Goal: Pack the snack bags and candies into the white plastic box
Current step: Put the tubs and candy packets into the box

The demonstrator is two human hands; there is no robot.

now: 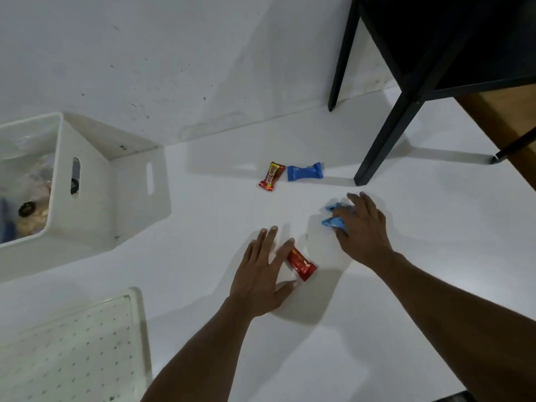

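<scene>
Left fingers (283, 252) straddle red candy (301, 264); right fingers (359, 199) pinch blue candy (333, 222).

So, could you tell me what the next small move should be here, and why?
Probably close both hands on their candies: the left hand lies flat against the nearer red candy, the right hand covers a blue candy, grip unclear, and the white box stands open to the left.

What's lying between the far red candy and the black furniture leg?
One blue candy, flat on the white surface; the head view shows it.
</scene>
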